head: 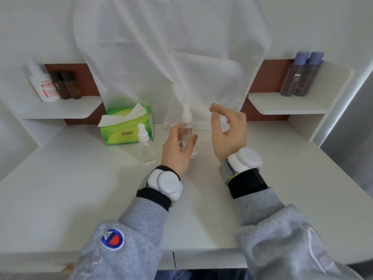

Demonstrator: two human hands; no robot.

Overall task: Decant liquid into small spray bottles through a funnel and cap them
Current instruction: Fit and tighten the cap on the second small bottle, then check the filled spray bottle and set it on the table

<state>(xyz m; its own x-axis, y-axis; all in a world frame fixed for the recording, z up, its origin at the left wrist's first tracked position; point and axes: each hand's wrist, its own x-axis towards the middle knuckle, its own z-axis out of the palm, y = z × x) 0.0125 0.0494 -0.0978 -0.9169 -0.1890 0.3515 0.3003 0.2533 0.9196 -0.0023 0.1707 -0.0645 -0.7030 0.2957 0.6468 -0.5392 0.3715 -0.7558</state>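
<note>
While the left hand [177,150] grips one clear, white-capped spray bottle [188,126] and the right hand [228,130] hovers slack, seemingly empty, a matching capped bottle [145,144] stands left: little apparently remains.

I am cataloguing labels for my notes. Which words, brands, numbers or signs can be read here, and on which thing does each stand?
Left sleeve: a blue and red "C" emblem, no words.
Green tissue pack: red heart sign with characters, too blurred to read.
White bottle, left shelf: red print, too blurred.
Purple-capped bottles, right shelf: pale labels, too blurred.
Clear spray bottles: no print visible.
</note>
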